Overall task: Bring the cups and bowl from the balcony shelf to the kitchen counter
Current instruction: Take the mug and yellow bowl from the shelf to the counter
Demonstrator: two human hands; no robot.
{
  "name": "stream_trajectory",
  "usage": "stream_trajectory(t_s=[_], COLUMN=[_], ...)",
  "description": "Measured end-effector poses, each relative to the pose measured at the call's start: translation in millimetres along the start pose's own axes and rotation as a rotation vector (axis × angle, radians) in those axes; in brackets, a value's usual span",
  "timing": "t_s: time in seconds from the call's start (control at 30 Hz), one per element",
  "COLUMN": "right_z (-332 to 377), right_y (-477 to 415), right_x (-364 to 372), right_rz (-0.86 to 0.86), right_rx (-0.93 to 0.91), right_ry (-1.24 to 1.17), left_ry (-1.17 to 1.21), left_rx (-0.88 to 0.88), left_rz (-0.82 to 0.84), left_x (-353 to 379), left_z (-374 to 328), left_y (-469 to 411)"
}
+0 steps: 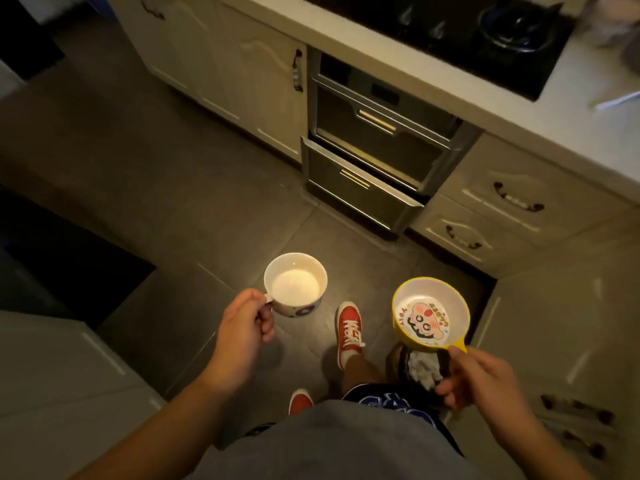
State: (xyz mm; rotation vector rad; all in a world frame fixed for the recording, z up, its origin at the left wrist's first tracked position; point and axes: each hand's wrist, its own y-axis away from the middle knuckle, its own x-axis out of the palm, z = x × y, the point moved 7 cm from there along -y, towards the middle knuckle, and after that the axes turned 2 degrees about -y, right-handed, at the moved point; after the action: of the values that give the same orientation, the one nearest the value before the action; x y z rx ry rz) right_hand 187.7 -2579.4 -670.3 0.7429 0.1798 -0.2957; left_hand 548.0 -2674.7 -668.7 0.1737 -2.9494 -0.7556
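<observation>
My left hand (242, 327) grips the handle of a wide white cup (295, 285) with dots on its side, held upright over the floor. My right hand (474, 379) holds a yellow bowl (430, 311) with a cartoon face printed inside, pinched by its small handle. Under that bowl the same hand also carries a dark cup (420, 368) with something white inside. The white kitchen counter (568, 133) runs across the upper right, above and beyond both hands.
A black gas hob (450, 26) is set in the counter. Below it a built-in steel appliance (374, 147) has its lower drawer sticking out. Cream cabinet doors and drawers (498, 199) flank it. My red shoes (349, 327) stand on grey floor tiles.
</observation>
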Motion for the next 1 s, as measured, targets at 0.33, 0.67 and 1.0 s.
stream_trajectory(t_s=[0.33,0.67,1.0], right_z=[159,334,453], right_y=[-183,-258,-288], right_x=[62,269,426], right_rz=[0.311,0.669,0.624], right_rx=[-0.046,-0.195,-0.244], right_ry=[0.122,0.276,0.289], left_ry=[0.086,0.135,0.164], left_rx=[-0.013,-0.054,-0.107], left_rz=[-0.256,-0.629,-0.702], left_x=[7,-106,-233], left_z=[-80,-109,-180], left_y=[-119,-161,-274])
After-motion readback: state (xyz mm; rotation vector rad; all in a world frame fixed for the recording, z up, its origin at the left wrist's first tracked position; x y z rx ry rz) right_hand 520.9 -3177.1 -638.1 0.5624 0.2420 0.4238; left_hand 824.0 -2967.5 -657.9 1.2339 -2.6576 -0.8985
